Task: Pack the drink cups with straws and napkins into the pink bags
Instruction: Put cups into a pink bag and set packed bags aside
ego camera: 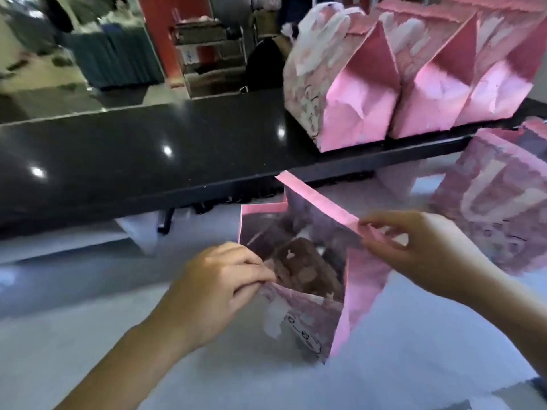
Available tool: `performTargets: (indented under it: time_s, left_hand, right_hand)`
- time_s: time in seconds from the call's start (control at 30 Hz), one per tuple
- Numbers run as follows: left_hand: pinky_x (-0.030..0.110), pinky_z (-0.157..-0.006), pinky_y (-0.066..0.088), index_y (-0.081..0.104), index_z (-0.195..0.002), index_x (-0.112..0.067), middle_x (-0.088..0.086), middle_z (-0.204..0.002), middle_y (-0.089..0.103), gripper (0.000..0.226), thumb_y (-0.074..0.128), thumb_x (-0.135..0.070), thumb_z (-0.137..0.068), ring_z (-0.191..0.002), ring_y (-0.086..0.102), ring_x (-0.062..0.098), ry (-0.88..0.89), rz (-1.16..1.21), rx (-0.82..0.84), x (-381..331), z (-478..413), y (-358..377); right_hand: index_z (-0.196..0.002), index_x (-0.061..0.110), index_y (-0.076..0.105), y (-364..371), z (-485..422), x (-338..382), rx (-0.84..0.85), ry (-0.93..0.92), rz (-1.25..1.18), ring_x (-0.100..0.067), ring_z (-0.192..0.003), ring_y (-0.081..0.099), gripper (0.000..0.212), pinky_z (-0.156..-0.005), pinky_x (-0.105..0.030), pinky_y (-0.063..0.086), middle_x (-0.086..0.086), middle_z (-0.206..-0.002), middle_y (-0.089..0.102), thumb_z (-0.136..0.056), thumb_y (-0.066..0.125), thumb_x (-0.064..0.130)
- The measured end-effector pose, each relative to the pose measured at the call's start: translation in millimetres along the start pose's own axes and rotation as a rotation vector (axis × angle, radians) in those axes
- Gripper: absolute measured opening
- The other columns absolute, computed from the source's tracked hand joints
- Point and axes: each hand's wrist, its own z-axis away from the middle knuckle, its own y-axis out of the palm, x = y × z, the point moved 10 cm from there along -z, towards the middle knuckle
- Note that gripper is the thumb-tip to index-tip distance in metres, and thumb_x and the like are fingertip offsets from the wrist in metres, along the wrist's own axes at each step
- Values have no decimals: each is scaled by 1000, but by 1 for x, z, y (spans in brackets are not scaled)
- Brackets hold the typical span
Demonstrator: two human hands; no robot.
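An open pink paper bag [307, 318] stands on the grey counter in front of me. Inside it a brownish drink cup [299, 267] shows dimly. My left hand [219, 288] pinches the bag's near rim. At the far right corner of the rim my right hand [414, 247] pinches the paper. Both hands hold the mouth of the bag apart. Straws and napkins cannot be made out in the blur.
Two pink bags [352, 93] [461, 72] stand on the raised black ledge [133, 155] at the back right. Another pink bag [497, 214] stands on the grey counter [88, 291] to the right. Shelves and furniture lie beyond the ledge.
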Motion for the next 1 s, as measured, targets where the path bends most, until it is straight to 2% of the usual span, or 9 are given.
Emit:
performTargets:
  time_s: [0.1, 0.2, 0.4, 0.5, 0.57, 0.63, 0.8, 0.9, 1.0]
  left_hand:
    - [35, -77, 52, 79, -96, -30, -19, -93, 67, 22, 58, -32, -92, -91, 62, 7, -220, 16, -66, 30, 76, -33]
    - [38, -84, 49, 79, -96, -28, -17, -92, 68, 19, 61, -26, -93, -91, 63, 9, -346, -43, -130, 46, 136, -65]
    - [43, -102, 40, 78, -95, -29, -17, -93, 68, 16, 67, -20, -89, -94, 63, 8, -449, -228, -295, 56, 221, -114]
    - [50, -103, 40, 78, -97, -28, -14, -94, 69, 16, 74, -17, -86, -98, 63, 9, -471, -258, -355, 71, 253, -129]
    - [50, -103, 39, 78, -102, -26, -13, -97, 70, 18, 72, -17, -88, -103, 62, 10, -465, -242, -365, 86, 271, -138]
    - [49, -105, 38, 76, -107, -25, -12, -102, 69, 21, 70, -15, -89, -108, 61, 10, -450, -203, -365, 102, 291, -149]
    - [51, -109, 36, 74, -116, -23, -10, -120, 67, 25, 67, -14, -93, -122, 57, 13, -446, -64, -417, 151, 354, -185]
    - [46, -104, 44, 74, -114, -15, -5, -123, 67, 23, 63, -11, -94, -123, 59, 19, -447, 110, -536, 183, 399, -215]
    - [31, -103, 46, 74, -112, -17, -8, -121, 68, 23, 62, -16, -93, -120, 62, 17, -556, 217, -574, 234, 440, -243]
  right_hand:
    - [-97, 41, 72, 38, -1, 71, -7, -180, -35, -15, -72, 66, 15, -66, -39, 55, 16, -82, 70, -84, 70, 34]
    - [-99, 30, 75, 71, -5, 140, -28, -323, -114, -20, -66, 68, 21, -60, -40, 56, 9, -80, 72, -80, 67, 30]
    - [-100, 31, 75, 143, -8, 263, 149, -507, -262, -24, -82, 72, 20, -71, -45, 58, 6, -91, 76, -82, 67, 30]
    - [-106, 27, 76, 171, -10, 320, 212, -559, -302, -11, -87, 72, 22, -82, -39, 59, 13, -98, 75, -85, 67, 28]
    - [-108, 24, 76, 189, -12, 352, 240, -565, -318, 5, -87, 66, 22, -84, -28, 55, 18, -97, 70, -87, 69, 21]
    - [-107, 22, 77, 204, -14, 377, 233, -552, -321, 10, -87, 61, 23, -83, -24, 51, 20, -93, 67, -87, 70, 14]
    - [-104, 23, 77, 225, -11, 423, 172, -476, -359, 4, -90, 66, 21, -86, -29, 53, 23, -93, 70, -88, 69, 12]
    - [-99, 30, 76, 238, -8, 442, 194, -430, -350, 5, -86, 67, 24, -81, -16, 51, 25, -85, 72, -86, 69, 12]
    - [-98, 37, 73, 247, -4, 452, 199, -383, -259, 8, -83, 65, 32, -75, -7, 47, 25, -85, 71, -84, 72, 8]
